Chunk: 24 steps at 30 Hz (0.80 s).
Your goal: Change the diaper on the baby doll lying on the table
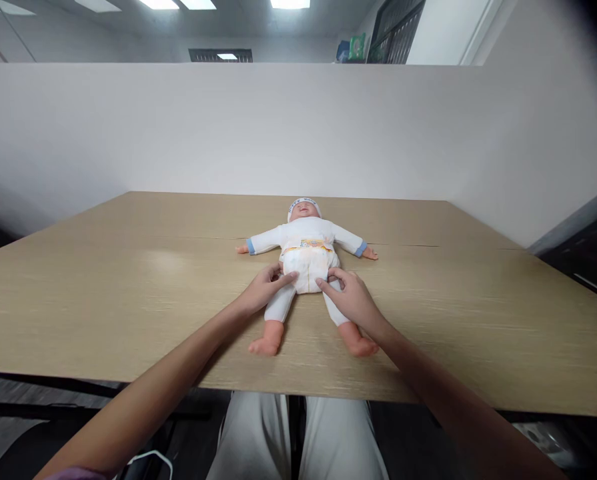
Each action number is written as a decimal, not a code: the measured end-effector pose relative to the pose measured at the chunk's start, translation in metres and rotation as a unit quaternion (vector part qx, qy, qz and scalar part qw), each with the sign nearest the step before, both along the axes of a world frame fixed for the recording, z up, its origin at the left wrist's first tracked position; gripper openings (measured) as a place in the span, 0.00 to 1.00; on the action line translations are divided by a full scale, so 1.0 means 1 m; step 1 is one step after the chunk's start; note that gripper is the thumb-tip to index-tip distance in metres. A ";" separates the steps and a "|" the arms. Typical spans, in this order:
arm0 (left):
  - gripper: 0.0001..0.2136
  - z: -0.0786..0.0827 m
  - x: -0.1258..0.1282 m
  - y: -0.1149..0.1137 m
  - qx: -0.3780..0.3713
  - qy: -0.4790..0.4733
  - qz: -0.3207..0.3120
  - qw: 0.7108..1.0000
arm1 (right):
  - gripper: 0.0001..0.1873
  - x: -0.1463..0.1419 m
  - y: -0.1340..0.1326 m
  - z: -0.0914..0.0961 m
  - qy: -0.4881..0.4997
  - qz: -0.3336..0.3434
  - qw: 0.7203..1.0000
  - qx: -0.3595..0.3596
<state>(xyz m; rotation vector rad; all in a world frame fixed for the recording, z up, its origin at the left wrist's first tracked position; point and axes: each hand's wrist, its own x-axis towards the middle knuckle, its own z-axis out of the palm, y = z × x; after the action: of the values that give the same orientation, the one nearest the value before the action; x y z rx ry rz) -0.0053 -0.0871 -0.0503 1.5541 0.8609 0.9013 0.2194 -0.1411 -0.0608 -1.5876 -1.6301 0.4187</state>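
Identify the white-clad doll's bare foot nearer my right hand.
The pinkish bare foot at picture right, close to your right hand; the other foot lies farther off, picture left.

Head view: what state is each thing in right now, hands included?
Doll: on its back, arms spread, legs apart
Diaper: on the doll over its white clothing; side fastening unclear
Left hand: at the diaper's edge, thumb on its front
Right hand: at the opposite edge, thumb on the front
Ceiling lights: lit
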 end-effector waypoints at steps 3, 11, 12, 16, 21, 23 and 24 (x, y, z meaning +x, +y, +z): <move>0.23 -0.003 0.001 0.001 -0.018 -0.013 0.000 1.000 | 0.14 0.001 -0.002 0.000 -0.005 -0.005 1.000 0.002; 0.25 -0.008 0.004 0.002 0.000 -0.012 0.027 1.000 | 0.13 0.001 -0.009 0.003 -0.082 -0.019 0.994 0.077; 0.24 -0.009 0.004 0.002 0.007 -0.009 0.034 0.999 | 0.12 0.001 -0.009 0.003 -0.088 -0.016 0.992 0.084; 0.24 -0.011 0.004 0.004 0.015 -0.010 0.057 0.998 | 0.12 0.004 -0.006 0.002 -0.095 -0.018 0.989 0.108; 0.25 -0.013 0.004 0.005 0.000 -0.023 0.082 0.996 | 0.12 0.005 -0.005 0.003 -0.068 0.015 0.994 0.085; 0.25 -0.013 0.003 0.006 -0.001 -0.034 0.093 0.995 | 0.12 0.004 -0.005 0.003 -0.067 0.023 0.994 0.086; 0.25 -0.013 0.003 0.006 -0.003 -0.039 0.099 0.994 | 0.12 0.004 -0.005 0.003 -0.069 0.023 0.993 0.088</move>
<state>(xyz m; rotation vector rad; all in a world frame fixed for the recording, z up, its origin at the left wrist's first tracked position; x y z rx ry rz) -0.0024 -0.0812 -0.0631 1.4363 0.9726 1.0938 0.2233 -0.1465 -0.0581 -1.4748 -1.7597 0.1861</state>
